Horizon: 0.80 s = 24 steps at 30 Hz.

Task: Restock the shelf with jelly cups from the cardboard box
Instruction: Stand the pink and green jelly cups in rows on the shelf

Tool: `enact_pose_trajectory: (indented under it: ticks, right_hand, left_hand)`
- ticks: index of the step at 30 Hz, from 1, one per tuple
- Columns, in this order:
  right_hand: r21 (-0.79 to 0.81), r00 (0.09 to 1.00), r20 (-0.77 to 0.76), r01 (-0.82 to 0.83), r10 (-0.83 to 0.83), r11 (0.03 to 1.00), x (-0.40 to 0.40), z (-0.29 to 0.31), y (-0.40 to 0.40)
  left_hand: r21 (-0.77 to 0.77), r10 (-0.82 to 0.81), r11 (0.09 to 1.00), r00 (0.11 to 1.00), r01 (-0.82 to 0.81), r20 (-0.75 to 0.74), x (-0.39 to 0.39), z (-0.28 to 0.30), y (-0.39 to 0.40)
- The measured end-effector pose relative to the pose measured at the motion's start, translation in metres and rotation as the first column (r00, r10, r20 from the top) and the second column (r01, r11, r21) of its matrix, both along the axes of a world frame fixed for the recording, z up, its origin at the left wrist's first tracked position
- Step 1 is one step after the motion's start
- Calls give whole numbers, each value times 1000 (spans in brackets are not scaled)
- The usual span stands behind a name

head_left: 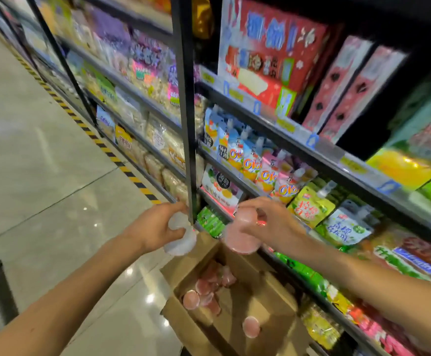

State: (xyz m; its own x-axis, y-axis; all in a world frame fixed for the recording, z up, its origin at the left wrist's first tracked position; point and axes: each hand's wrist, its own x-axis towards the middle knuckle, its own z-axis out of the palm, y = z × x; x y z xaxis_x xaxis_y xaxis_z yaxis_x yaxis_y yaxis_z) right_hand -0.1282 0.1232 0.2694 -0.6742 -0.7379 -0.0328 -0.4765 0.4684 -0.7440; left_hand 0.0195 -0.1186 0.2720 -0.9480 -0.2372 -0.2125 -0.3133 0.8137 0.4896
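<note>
My left hand (158, 227) grips what look like two pale cups (181, 235) and my right (268, 224) pinches pink ones (242, 235) above the box (235, 304), light, slick, thin-walled, best held by the rims.

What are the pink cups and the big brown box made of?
The pink jelly cups in the right hand look like thin clear plastic: glossy and see-through, though blurred. The cardboard box looks like plain matte brown cardboard with folded flaps. The whitish cups in the left hand seem plastic too.
</note>
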Motion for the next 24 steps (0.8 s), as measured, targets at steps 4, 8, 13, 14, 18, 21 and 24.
enact_pose_trajectory:
  ticks: [4, 8, 13, 14, 18, 21, 24]
  right_hand:
    - [14, 993, -108, -52, 53, 999, -4, 89, 0]
    - [-28, 966, -253, -69, 60, 997, -13, 170, 4]
    - [-52, 945, -328, -28, 10, 998, -12, 260, 26]
    - [-48, 935, -354, -23, 5, 999, -10, 274, 31]
    - [-37, 909, -414, 41, -53, 998, -1, 322, 47]
    - [-105, 903, -407, 101, -136, 989, 11, 347, 60]
    - [-127, 875, -418, 210, -244, 969, 25, 365, 79]
  left_hand:
    - [-43, -81, 996, 996, 79, -46, -10, 93, 1]
    - [-191, -184, 968, 979, 165, -87, -20, 182, 11]
    - [-257, -261, 941, 955, 219, -143, -32, 275, 25]
    - [-265, -277, 937, 947, 227, -166, -34, 292, 28]
    - [-284, -343, 920, 902, 268, -260, -45, 346, 42]
    - [-247, -407, 909, 846, 336, -345, -54, 371, 54]
    - [-250, -478, 877, 796, 409, -373, -64, 389, 73]
